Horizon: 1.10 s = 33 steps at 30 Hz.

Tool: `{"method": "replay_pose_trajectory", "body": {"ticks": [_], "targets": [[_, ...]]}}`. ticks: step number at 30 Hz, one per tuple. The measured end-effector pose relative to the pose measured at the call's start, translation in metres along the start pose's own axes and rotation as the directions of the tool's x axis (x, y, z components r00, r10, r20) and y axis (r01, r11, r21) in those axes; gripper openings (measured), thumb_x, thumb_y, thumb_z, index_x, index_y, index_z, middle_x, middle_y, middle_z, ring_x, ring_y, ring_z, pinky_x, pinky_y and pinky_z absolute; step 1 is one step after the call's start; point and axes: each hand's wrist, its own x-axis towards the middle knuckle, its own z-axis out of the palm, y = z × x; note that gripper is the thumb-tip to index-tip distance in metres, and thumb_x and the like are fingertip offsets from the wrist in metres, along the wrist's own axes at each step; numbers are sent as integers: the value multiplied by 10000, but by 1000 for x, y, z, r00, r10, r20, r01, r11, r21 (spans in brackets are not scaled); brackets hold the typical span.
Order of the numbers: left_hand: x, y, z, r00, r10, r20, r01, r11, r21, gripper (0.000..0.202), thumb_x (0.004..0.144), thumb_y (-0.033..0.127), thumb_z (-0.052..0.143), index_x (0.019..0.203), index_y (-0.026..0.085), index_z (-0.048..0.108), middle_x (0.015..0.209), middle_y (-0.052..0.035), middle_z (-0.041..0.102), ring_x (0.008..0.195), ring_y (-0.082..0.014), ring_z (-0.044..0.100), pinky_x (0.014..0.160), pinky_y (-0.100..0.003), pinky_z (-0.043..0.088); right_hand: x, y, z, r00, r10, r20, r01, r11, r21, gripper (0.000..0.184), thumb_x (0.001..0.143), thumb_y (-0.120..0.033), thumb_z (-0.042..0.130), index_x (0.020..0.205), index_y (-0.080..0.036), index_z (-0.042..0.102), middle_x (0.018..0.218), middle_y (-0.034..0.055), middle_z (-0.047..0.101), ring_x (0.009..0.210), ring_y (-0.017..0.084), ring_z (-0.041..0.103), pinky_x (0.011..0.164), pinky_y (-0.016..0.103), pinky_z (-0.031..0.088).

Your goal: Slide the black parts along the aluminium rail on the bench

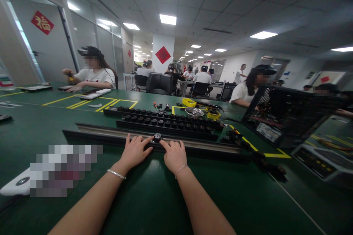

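Observation:
A long black metal rail [95, 134] with an open, paler channel lies across the table in front of me. In its middle sits a small black socket-like module [157, 137] with a lighter round top. My left hand [135, 151] rests on the rail's near edge, fingers spread, its index fingertip touching the module's left side. My right hand [175, 155] mirrors it on the other side, index finger stretched to the module and the other fingers on the rail. Just behind lie similar rails [171, 126] set with rows of round black modules.
A white phone-like device [16, 183], partly pixelated, lies at left. Yellow trays [189, 102] and a metal dish [194, 112] stand behind the rails. At right are an open computer case [292, 117] and a power supply unit [325, 165]. Co-workers sit across the table.

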Motion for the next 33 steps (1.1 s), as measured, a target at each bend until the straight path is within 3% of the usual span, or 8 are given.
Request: {"method": "replay_pose_trajectory", "body": {"ticks": [15,21,33], "targets": [[-1,0,-2,1000,5,14,-6,1000,24,452,871,490,397,1309,393,456,983,-46,602,1008,-251,537,1058,-570,134,0,5,0,1000,-27,-10,27,999,44,488,819,-176,403,1265,-350,500,1096,37,604,1033,190,493,1018,385,211],[-1,-2,0,1000,10,10,-10,1000,22,429,916,453,304,1310,383,456,974,-44,600,1019,-247,530,1050,-581,132,-2,5,-2,1000,25,16,-26,999,29,482,831,-189,396,1271,-361,489,1125,37,601,1052,204,478,1058,475,101],[-1,-4,4,1000,25,-16,-24,999,28,411,918,432,316,1296,389,469,957,-35,602,990,-238,536,1048,-573,131,-1,9,-6,999,13,50,-12,1000,-9,474,841,-189,391,1277,-352,484,1119,48,608,1037,192,488,1016,419,185]]}}
